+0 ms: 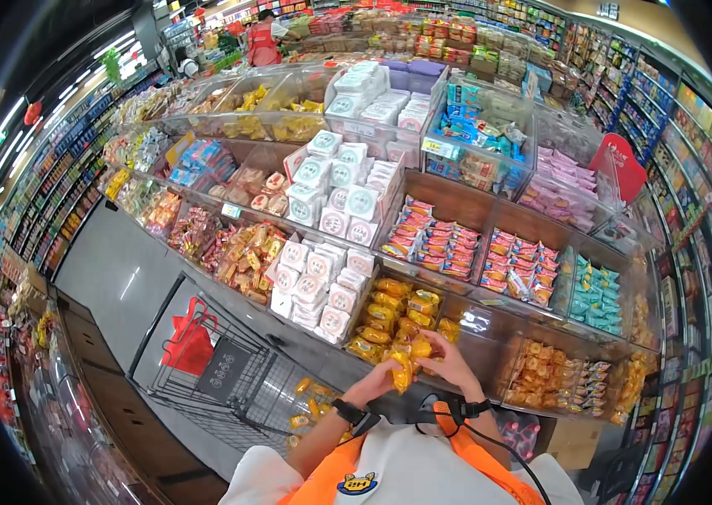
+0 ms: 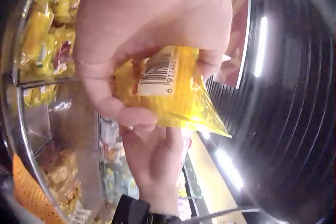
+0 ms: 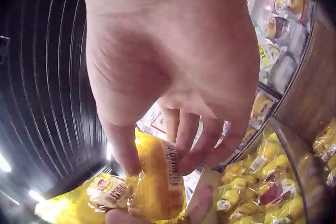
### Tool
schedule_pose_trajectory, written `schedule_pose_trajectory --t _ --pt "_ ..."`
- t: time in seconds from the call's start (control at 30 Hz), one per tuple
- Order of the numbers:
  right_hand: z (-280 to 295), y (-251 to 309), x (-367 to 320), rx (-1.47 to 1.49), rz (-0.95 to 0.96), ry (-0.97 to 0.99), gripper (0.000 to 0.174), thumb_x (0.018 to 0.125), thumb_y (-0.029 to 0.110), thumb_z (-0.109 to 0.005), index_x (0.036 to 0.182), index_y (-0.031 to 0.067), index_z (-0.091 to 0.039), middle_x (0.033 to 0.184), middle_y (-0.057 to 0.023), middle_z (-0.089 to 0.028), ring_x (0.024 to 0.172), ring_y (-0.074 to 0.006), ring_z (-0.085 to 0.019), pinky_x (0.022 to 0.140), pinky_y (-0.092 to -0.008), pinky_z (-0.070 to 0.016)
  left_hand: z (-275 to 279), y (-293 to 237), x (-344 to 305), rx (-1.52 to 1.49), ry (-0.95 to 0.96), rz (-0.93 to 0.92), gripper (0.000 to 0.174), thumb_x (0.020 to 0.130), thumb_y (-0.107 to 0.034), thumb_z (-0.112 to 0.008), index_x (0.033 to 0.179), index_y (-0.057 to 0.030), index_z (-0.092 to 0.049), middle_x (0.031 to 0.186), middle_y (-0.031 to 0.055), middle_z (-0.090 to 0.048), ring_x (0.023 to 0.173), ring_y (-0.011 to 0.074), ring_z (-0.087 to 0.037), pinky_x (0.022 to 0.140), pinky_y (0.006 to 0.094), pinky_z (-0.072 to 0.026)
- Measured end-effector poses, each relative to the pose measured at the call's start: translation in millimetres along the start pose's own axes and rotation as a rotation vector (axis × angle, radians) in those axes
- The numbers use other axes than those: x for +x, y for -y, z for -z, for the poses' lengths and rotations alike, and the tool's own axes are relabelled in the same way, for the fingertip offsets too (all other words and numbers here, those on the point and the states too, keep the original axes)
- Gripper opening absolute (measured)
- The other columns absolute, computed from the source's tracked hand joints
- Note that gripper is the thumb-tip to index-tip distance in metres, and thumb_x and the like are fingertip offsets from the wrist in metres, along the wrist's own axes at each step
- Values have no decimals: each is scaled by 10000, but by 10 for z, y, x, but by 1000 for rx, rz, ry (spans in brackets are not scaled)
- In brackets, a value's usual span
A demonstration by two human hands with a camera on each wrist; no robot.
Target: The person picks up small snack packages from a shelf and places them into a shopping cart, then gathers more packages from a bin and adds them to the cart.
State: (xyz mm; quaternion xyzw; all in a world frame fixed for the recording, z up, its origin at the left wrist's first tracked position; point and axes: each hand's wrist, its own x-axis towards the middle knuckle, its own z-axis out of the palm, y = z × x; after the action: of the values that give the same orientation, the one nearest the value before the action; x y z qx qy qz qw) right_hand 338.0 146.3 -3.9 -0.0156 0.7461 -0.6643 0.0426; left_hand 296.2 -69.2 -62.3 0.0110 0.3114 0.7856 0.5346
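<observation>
In the head view, my left hand (image 1: 375, 383) grips a yellow-wrapped snack packet (image 1: 402, 376) in front of my chest. The left wrist view shows the curled fingers and thumb of that hand around a yellow packet (image 2: 168, 85) with a white barcode label. My right hand (image 1: 450, 364) is close beside it, holding another yellow packet (image 1: 421, 347). Seen from the right wrist, thumb and fingers pinch a yellow packet (image 3: 157, 176) with a barcode, and left fingertips show at its lower end. Just beyond both hands is a bin of the same yellow packets (image 1: 390, 307).
A shopping cart (image 1: 230, 370) with several yellow packets (image 1: 314, 408) and a red bag (image 1: 190, 337) stands at my left. Tiered clear bins hold white boxed packs (image 1: 314, 282), pink packets (image 1: 436, 240) and brown snacks (image 1: 537, 370). A person in red (image 1: 263, 44) stands far back.
</observation>
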Motion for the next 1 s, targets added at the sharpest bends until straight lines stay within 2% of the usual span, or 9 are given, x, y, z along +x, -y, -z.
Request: schedule_pose_trajectory --t 0.33,0.43,0.53,0.63,0.7,0.73,0.8,0.93,1.0 --pt "276 -71 -55 -50 25 -48 661 776 141 -819 1361 100 -515 1074 -53 -645 905 -151 -622 816 -291 -506 -11 48 243 57 -30 86 508 884 -229 -526 1361 -69 -456 1232 92 -592 1057 291 -634 845 396 -510" --pt "373 -119 -70 -68 13 -78 654 773 134 -819 1349 91 -513 1073 -48 -642 903 -146 -620 815 -289 -503 -368 -42 196 107 -191 -73 563 886 -221 -525 1428 -137 -398 1280 58 -567 1081 277 -620 826 381 -511" --pt "506 -360 -73 32 29 -206 660 765 127 -825 1343 85 -509 1074 -42 -637 894 -141 -618 808 -288 -501 -62 35 307 47 -204 -94 600 896 -218 -518 1473 -193 -352 1334 34 -540 1094 250 -607 817 357 -510" --pt "699 -716 -37 329 85 -266 691 792 -30 -754 1390 84 -428 1149 -56 -621 1014 -148 -613 874 -313 -519 -50 -33 193 33 -132 -89 547 929 -243 -516 1449 -132 -386 1330 68 -556 1075 235 -614 817 338 -508" --pt "818 -921 -101 484 -104 -437 583 854 84 -727 1365 87 -447 1174 -49 -633 1019 -136 -614 869 -289 -510 -64 -82 82 78 -122 -83 475 942 -272 -533 1376 -92 -464 1280 89 -591 1055 229 -619 813 335 -509" --pt "926 -1058 -182 584 -241 -453 436 884 164 -700 1272 95 -514 1088 -13 -645 959 -93 -609 789 -248 -494 -37 -38 50 104 -136 -88 435 947 -291 -545 1321 -70 -517 1243 101 -616 1037 225 -621 811 333 -510" --pt "1104 -1616 -195 868 -238 -512 155 871 176 -710 957 113 -599 756 30 -560 723 -71 -554 658 -233 -448 -81 -8 -53 210 -288 -73 369 935 -283 -586 1227 -58 -579 1134 83 -650 986 207 -618 796 337 -510" --pt "1260 -2293 -143 1301 -622 -852 120 871 148 -719 889 110 -607 702 -1 -575 639 -107 -576 563 -256 -458 204 131 0 39 -399 -94 357 890 -190 -613 1225 -72 -578 977 37 -612 907 168 -580 720 316 -467" --pt "1297 -2645 -90 1152 -695 -924 108 879 161 -714 893 112 -619 726 -15 -599 639 -105 -588 547 -252 -456 193 122 -29 -7 -443 -113 348 871 -156 -609 1208 -79 -572 959 30 -595 895 162 -564 698 305 -448"
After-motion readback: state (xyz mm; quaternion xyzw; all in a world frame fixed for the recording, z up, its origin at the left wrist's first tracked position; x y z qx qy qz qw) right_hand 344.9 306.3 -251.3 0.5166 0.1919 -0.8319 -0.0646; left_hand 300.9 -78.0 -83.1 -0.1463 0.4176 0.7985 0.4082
